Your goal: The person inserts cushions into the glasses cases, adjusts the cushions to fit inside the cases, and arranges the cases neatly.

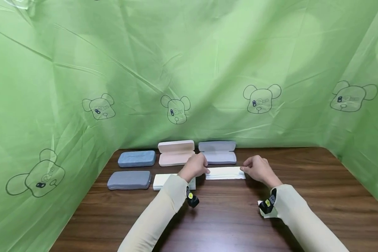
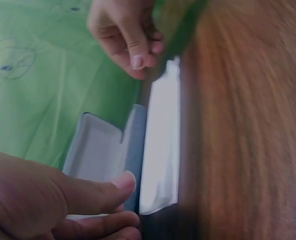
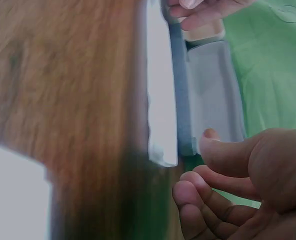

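A white folded cloth (image 1: 225,173) lies lengthwise on the table in front of an open grey glasses case (image 1: 220,158). My left hand (image 1: 194,166) is at the cloth's left end. In the left wrist view, its thumb (image 2: 103,195) and fingertips are close beside that end, with no pinch visible. At the opposite end is my right hand (image 1: 259,169). The right wrist view shows its thumb (image 3: 228,155) and loosely bent fingers apart from the cloth (image 3: 162,100), with nothing between them.
An open pink glasses case (image 1: 176,159) stands left of the grey one. Farther left are a closed blue case (image 1: 137,159) and a closed grey-blue case (image 1: 129,180). A white flat item (image 1: 163,179) lies partly behind my left sleeve. Green sheeting (image 1: 208,70) surrounds the wooden table (image 1: 226,217).
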The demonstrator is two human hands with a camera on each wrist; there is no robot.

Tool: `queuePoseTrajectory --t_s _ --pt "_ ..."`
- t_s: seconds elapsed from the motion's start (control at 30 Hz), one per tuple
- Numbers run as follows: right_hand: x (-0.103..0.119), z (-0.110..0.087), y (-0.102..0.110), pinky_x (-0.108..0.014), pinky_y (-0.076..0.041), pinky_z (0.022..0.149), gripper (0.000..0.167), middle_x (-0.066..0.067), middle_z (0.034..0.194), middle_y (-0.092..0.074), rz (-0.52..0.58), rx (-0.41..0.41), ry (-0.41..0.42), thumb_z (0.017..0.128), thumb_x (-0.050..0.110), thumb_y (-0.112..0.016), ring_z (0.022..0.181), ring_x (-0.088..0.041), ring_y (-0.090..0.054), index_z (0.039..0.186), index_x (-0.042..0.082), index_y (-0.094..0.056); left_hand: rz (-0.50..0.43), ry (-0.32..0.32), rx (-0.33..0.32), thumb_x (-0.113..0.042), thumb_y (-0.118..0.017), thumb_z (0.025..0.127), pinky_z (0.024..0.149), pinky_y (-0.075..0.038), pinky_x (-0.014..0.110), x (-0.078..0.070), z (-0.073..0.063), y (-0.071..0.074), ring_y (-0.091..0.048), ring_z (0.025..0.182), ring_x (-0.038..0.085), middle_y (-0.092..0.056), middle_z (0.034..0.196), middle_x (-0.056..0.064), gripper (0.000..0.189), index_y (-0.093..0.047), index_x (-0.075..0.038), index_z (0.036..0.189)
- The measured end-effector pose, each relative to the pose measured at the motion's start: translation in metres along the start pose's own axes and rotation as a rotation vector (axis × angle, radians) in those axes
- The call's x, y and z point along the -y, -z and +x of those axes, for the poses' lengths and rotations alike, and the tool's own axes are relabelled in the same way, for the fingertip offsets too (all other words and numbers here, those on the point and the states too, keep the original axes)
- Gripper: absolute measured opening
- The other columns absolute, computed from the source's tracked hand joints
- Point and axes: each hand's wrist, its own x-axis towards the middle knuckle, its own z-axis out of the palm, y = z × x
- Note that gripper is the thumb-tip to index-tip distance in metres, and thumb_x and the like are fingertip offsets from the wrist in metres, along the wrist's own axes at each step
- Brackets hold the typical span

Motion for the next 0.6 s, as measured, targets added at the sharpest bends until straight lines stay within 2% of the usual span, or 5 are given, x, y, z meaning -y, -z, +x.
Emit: queuePoseTrajectory --t_s 0.13,0.27,0.4,0.5,0.6 --pt "-0.004 0.004 -0.007 -0.049 -0.051 0.079 0.03 -0.011 0.087 -0.072 -0.041 0.011 0.024 0.085 0.016 -0.08 0.088 -0.032 -0.066 0.105 -0.005 -0.073 0.081 0.025 -0.005 -0.021 -0.088 0.078 0.061 -0.043 0.032 -0.002 0.0 -0.007 -0.045 0.062 0.016 -0.043 0.061 -0.005 0.041 -0.052 -0.011 0.06" --pt "-0.005 0.006 -0.012 -0.051 -0.051 0.079 0.037 -0.01 0.084 -0.072 -0.082 0.028 0.052 0.084 0.016 -0.08 0.087 -0.033 -0.066 0.111 -0.007 -0.071 0.115 0.052 -0.016 -0.02 -0.087 0.079 0.066 -0.05 0.035 -0.003 0.001 -0.012 -0.058 0.068 0.019 -0.058 0.067 -0.002 0.031 -0.06 -0.01 0.069" --pt "-0.005 0.005 -0.014 -0.051 -0.051 0.08 0.04 -0.008 0.083 -0.07 -0.1 0.038 0.062 0.084 0.016 -0.08 0.087 -0.034 -0.065 0.115 -0.007 -0.07 0.136 0.06 -0.025 -0.021 -0.086 0.08 0.064 -0.052 0.036 -0.004 0.003 -0.017 -0.06 0.068 0.021 -0.061 0.069 0.001 0.03 -0.061 -0.01 0.069" --pt "-0.005 0.004 -0.014 -0.049 -0.05 0.077 0.036 -0.007 0.084 -0.069 -0.089 0.042 0.06 0.084 0.016 -0.08 0.086 -0.031 -0.063 0.114 -0.003 -0.072 0.137 0.063 -0.031 -0.021 -0.087 0.079 0.06 -0.051 0.035 -0.003 0.004 -0.019 -0.058 0.064 0.018 -0.058 0.065 -0.001 0.033 -0.059 -0.012 0.066" --pt "-0.005 0.005 -0.016 -0.045 -0.048 0.074 0.023 -0.004 0.081 -0.066 -0.059 0.041 0.029 0.084 0.015 -0.081 0.083 -0.028 -0.059 0.103 0.003 -0.075 0.112 0.064 -0.039 -0.019 -0.089 0.078 0.06 -0.051 0.033 -0.002 0.005 -0.02 -0.058 0.063 0.017 -0.058 0.064 -0.003 0.033 -0.059 -0.013 0.064"
